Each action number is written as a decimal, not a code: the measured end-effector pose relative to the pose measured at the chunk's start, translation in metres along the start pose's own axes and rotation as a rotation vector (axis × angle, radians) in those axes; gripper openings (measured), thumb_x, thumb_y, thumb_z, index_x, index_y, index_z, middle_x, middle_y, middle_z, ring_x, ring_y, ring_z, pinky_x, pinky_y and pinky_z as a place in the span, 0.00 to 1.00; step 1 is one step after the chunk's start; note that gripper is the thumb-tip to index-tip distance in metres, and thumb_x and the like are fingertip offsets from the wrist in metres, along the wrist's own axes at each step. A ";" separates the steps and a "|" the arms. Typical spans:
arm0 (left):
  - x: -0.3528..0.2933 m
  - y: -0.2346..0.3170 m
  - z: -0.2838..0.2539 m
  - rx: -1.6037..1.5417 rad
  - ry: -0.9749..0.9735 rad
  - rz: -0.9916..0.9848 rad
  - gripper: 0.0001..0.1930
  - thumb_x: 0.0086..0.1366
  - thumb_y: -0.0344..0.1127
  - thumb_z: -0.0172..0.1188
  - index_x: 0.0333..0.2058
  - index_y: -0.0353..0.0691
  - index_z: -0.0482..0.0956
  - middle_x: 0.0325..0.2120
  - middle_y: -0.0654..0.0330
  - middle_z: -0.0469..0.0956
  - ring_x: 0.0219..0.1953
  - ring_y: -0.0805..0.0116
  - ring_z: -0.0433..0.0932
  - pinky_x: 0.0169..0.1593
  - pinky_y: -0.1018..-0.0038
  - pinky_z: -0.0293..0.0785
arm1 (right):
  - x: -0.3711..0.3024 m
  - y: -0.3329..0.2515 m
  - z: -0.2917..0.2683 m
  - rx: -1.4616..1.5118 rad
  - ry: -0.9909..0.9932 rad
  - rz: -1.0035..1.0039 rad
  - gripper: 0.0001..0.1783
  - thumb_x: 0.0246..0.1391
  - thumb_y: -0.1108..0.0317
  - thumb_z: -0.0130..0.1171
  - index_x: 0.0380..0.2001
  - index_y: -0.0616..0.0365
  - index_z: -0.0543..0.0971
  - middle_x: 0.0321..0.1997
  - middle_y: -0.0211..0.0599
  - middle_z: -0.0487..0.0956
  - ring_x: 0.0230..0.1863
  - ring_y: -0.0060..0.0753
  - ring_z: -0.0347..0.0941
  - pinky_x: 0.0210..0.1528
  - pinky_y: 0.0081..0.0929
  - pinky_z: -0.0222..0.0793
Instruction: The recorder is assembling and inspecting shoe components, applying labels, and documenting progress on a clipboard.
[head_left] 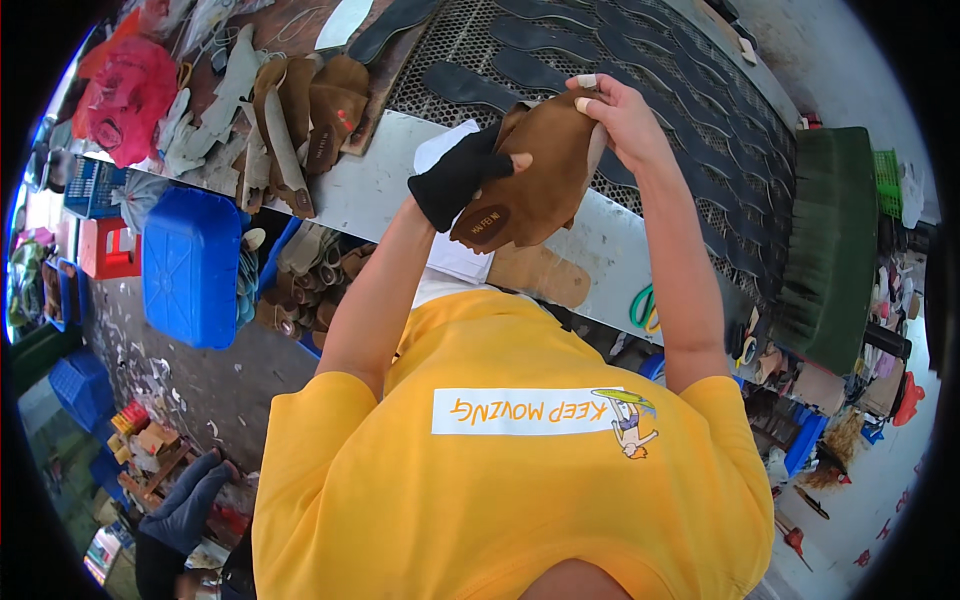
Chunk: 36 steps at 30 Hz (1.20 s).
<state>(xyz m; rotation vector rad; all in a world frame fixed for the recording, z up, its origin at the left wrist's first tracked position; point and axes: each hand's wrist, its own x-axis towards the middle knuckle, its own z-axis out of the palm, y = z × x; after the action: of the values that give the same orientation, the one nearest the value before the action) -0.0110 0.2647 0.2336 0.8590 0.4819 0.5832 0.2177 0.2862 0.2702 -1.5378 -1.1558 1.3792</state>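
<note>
The gloved left hand is gripping the brown suede upper at 9 o'clock while the right hand is pinching its 1-o'clock edge, presumably keeping it spread above the counter, 12 o'clock from the yellow shirt.

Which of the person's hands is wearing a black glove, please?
The left hand, its thumb tip exposed against the brown leather piece; the right hand, holding the same piece, is ungloved, with pale finger wraps.

Shoemaking workshop: dark soles rowed on mesh surface (brown leathery pieces heaped nearby), scrap-strewn floor.
</note>
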 end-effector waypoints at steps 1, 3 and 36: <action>-0.002 0.001 -0.001 -0.002 0.008 0.002 0.30 0.58 0.37 0.59 0.58 0.35 0.62 0.51 0.59 0.70 0.53 0.69 0.68 0.56 0.73 0.63 | 0.001 -0.003 0.003 -0.001 -0.008 0.001 0.15 0.51 0.77 0.51 0.44 0.60 0.74 0.37 0.32 0.77 0.35 0.19 0.71 0.32 0.19 0.68; -0.005 0.002 -0.004 -0.023 0.028 -0.016 0.34 0.53 0.36 0.64 0.58 0.36 0.61 0.52 0.59 0.69 0.53 0.68 0.68 0.57 0.72 0.63 | -0.002 -0.008 0.006 0.107 -0.035 -0.058 0.17 0.52 0.78 0.50 0.46 0.59 0.73 0.40 0.32 0.77 0.38 0.19 0.72 0.35 0.18 0.69; -0.107 -0.027 -0.139 0.883 0.171 -0.345 0.21 0.50 0.38 0.66 0.43 0.37 0.76 0.32 0.61 0.79 0.37 0.77 0.72 0.41 0.75 0.70 | 0.036 0.030 0.122 -0.337 -0.771 0.045 0.07 0.45 0.69 0.61 0.27 0.59 0.74 0.22 0.20 0.68 0.25 0.11 0.60 0.26 0.16 0.56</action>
<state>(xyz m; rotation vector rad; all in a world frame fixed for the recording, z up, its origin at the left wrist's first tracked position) -0.1677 0.2591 0.1502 1.5222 1.0568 0.0973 0.1014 0.3069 0.2145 -1.2633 -1.8977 1.9660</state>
